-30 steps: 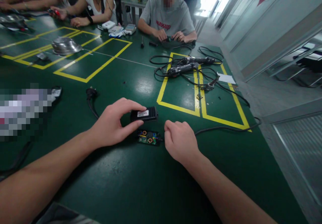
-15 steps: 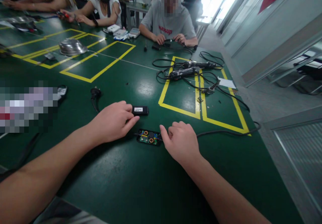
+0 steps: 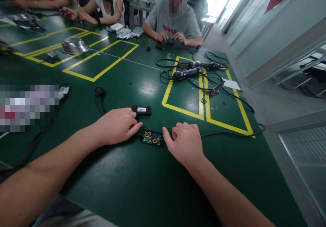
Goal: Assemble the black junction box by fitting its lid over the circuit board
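Note:
A small open black case (image 3: pixel 152 144) with a green circuit board (image 3: pixel 147 140) inside lies flat on the table between my hands. The board carries copper-coloured ring coils and coloured wires. My left hand (image 3: pixel 118 126) is curled over the power cable at the case's left end, its thumb pointing at the case. My right hand (image 3: pixel 184 140) is closed over the cable at the right end, thumb and index finger at the case edge. The undersides of both grips are hidden. A ribbed black cover (image 3: pixel 144 110) with a white label lies just beyond my left fingertips.
A black plug (image 3: pixel 100 91) lies beyond my left wrist. Two black electric screwdrivers (image 3: pixel 188 73) with looped cords lie at the back right, near small screws (image 3: pixel 203 101). A metal bowl (image 3: pixel 74 46) sits far left. Across the table, a person (image 3: pixel 175 23) handles small black parts.
My left hand has drawn slightly nearer to me, to the case's left end, and more of the cover shows. The right hand keeps its place. The view has shifted a little.

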Demonstrator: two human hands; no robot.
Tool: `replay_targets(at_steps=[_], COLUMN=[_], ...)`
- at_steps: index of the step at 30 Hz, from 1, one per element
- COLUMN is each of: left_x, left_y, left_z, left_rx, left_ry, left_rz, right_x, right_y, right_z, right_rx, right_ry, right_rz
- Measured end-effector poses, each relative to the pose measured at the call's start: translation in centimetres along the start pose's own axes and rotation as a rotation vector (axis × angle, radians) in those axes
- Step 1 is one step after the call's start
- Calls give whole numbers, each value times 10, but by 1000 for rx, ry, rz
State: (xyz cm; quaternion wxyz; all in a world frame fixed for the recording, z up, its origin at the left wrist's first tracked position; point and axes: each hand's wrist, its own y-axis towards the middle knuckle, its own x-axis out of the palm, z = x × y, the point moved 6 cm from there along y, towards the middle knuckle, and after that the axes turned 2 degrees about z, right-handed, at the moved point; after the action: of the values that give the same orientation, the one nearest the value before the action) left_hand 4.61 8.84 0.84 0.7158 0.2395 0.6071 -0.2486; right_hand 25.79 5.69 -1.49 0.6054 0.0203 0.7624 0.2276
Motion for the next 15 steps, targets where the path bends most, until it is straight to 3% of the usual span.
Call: replay_targets(at_steps=[3, 8, 12, 15], left_x=[4, -3, 8, 4], left_y=[-1, 2, 8, 5], left_z=[0, -10, -19, -18], left_rx=[-5, -77, -91, -71], left_ry=[3, -113, -223, -279], left_rz=[20, 311, 283, 325], right_x=[4, 4, 4, 6], right_y=[1, 2, 2, 2], right_z=[0, 1, 3, 4], right_rx=[27, 43, 46, 51], right_ry=[-18, 11, 33, 35], right_rz=[-69, -106, -95, -96])
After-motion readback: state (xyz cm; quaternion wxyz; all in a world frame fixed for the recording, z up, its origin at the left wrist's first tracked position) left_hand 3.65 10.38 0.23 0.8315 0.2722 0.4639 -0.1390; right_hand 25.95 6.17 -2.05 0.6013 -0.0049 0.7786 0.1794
